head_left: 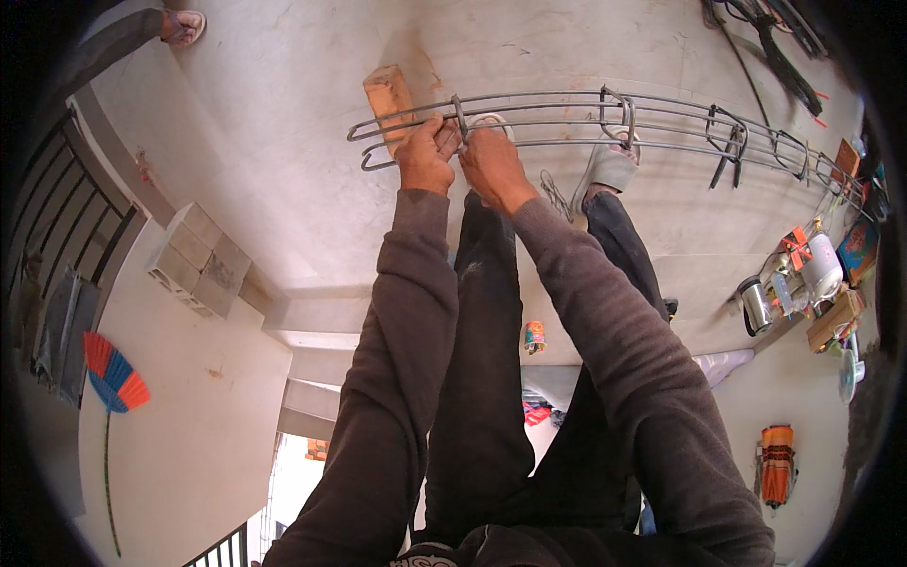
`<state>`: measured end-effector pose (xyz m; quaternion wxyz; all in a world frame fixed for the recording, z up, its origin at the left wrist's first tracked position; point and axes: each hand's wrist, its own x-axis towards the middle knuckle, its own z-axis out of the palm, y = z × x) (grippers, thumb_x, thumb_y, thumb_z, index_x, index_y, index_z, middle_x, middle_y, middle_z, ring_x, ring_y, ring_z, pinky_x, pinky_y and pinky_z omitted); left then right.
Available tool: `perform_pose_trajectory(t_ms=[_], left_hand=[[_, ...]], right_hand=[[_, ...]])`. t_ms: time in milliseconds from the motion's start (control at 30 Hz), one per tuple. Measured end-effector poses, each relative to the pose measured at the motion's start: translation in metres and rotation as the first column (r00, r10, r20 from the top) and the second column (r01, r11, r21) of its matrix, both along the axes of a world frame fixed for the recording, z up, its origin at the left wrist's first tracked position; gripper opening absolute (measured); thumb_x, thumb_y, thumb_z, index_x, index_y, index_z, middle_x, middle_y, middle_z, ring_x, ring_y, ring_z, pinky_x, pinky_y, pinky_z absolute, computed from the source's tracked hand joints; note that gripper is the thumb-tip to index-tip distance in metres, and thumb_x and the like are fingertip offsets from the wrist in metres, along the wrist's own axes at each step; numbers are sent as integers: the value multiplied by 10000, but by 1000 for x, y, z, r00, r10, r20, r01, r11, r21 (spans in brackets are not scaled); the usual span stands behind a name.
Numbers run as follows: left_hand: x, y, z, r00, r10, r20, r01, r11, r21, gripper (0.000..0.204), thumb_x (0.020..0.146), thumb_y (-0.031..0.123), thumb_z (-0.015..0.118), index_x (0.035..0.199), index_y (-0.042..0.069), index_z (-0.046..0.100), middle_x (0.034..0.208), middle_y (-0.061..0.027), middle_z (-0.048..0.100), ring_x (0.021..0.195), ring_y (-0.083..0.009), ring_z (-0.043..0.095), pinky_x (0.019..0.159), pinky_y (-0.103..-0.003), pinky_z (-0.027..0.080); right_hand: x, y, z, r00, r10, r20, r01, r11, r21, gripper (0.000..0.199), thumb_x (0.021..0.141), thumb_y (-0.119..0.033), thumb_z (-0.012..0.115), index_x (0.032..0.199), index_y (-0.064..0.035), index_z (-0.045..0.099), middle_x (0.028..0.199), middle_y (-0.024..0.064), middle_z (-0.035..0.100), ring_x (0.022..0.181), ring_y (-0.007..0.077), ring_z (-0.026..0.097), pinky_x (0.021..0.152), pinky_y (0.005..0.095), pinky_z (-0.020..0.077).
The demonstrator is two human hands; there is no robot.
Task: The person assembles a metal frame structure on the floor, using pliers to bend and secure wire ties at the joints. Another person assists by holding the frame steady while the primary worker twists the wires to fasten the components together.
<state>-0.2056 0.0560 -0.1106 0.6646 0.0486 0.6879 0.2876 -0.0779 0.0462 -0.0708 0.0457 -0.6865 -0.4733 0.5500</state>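
Note:
A long cage of grey steel rebar (548, 145) runs from in front of me to the far right, with square stirrups around its lengthwise bars. Near its left end stands a stirrup (460, 115). My left hand (427, 156) grips the cage just left of that stirrup, its fingers against the bars. On the other side, my right hand (493, 166) is closed beside the stirrup; whatever its fingers hold is hidden. An orange brick (387, 94) lies under the cage's left end.
My sandalled foot (616, 165) is beneath the cage, by a loop of thin wire (556, 194). Concrete blocks (201, 260) and a broom (117, 373) are at the left. A thermos cup (755, 305) and assorted items stand right. Dark cables (779, 57) lie far right; another person's foot (184, 28) shows far left.

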Motion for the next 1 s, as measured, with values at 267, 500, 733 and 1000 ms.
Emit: perform_pose_trajectory(t_ms=[267,500,733,1000], left_hand=[[15,21,26,981,193,20,-187,967,-174,297,1005,83,522,1245,-89,486,1219,-221,577,1192,-325,596,995,-429,545],[8,15,13,979,196,59,-187,974,-131,282,974,102,568,1187,-78,520,1153,-206,604,1097,-318,635,937,-416,572],[19,21,17,970,243,-25,-244,953,-181,272,964,93,579,1175,-71,527,1135,-183,601,1100,-307,624,926,-417,572],[16,15,4,947,321,-22,-320,933,-167,191,923,66,612,1070,-48,568,1006,-158,644,970,-291,683,821,-389,585]], right_hand=[[-3,6,7,969,-228,92,215,967,137,115,804,-55,578,820,44,635,833,289,656,841,480,647,726,549,515],[-13,6,-7,919,-387,79,354,896,270,73,759,-19,579,786,46,596,758,288,624,774,480,619,708,556,465],[-11,7,-10,901,-430,56,413,890,196,72,740,-10,601,787,40,581,761,274,622,784,465,619,718,550,466],[-9,10,-8,933,-356,60,331,909,254,129,767,-8,611,879,11,551,757,239,635,774,444,639,688,515,481]])
